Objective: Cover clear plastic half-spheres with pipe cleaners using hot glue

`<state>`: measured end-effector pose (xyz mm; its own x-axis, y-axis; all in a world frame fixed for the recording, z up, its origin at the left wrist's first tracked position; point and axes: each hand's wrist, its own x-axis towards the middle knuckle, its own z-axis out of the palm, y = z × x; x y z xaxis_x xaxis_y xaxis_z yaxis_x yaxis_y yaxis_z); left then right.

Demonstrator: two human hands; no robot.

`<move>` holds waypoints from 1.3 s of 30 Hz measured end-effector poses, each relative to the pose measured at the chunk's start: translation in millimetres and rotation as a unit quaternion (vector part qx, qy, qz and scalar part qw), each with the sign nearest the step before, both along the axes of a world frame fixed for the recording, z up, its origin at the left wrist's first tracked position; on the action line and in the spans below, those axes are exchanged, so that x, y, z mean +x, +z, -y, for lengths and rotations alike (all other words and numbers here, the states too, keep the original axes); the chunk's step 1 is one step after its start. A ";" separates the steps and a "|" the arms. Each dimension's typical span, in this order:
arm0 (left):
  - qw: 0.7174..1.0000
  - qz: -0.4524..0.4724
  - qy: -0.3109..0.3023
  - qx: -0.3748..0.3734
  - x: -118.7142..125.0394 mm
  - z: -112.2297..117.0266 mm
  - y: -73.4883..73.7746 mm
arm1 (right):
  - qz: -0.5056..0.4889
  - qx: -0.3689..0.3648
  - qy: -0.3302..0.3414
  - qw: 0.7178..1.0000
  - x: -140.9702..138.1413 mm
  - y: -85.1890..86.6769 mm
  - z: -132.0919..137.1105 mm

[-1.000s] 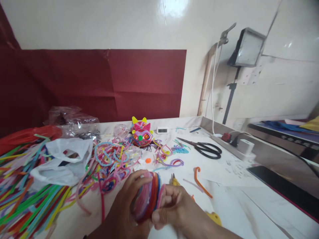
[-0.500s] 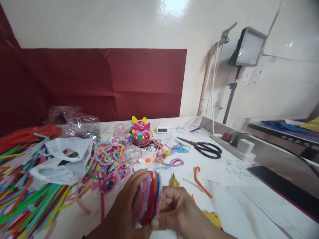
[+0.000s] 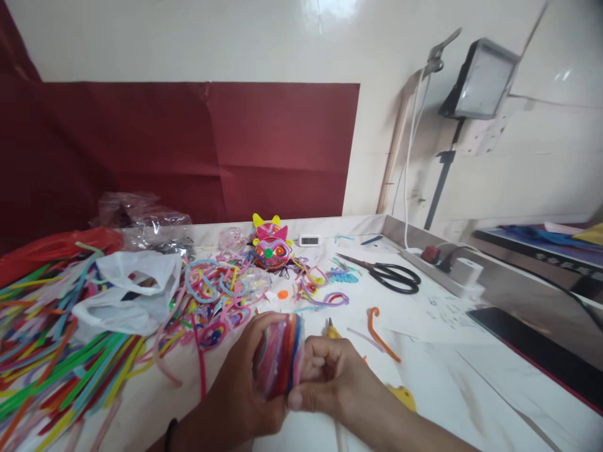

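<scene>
Both hands hold a ball wrapped in coloured pipe cleaners (image 3: 281, 355) low in the middle of the view, just above the white table (image 3: 452, 383). My left hand (image 3: 240, 383) cups its left side with fingers curled over the top. My right hand (image 3: 332, 376) pinches at its right side, thumb and fingers pressed together on a pink pipe-cleaner strand. A finished pipe-cleaner ball with yellow ears and a face (image 3: 271, 248) sits farther back.
Bent pipe-cleaner scraps (image 3: 221, 295) lie beyond the hands. A heap of straight pipe cleaners (image 3: 51, 358) and a white plastic bag (image 3: 127, 295) fill the left. Black scissors (image 3: 391, 276), an orange hooked piece (image 3: 379, 329), a yellow tool (image 3: 400, 395) and a power strip (image 3: 452, 270) lie right.
The hands and ball have stayed in place; my right fingers have closed in tighter against the ball's side. The camera has tilted slightly, shifting the scene.
</scene>
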<state>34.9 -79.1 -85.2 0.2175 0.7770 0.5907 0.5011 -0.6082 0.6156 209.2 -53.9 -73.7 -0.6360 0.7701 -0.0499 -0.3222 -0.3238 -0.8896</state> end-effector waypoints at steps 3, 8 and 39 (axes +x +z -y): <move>1.000 -0.004 0.013 -0.007 -1.3 0.2 -0.8 | 0.020 0.017 -0.009 1.000 0.4 2.3 -0.9; 1.000 -0.007 0.003 -0.021 -1.5 -1.6 -4.9 | 0.034 0.026 -0.012 0.999 0.4 -1.1 -2.8; 0.951 0.239 0.007 -0.194 -16.6 -16.8 -6.0 | 0.618 0.502 -0.043 0.604 82.2 -5.6 -0.5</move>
<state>18.3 -62.2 -91.2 -0.0148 0.9578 0.2869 0.1139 -0.2835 0.9522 291.4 -53.4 -79.4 -0.5454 0.8349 0.0741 0.8115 0.5481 -0.2027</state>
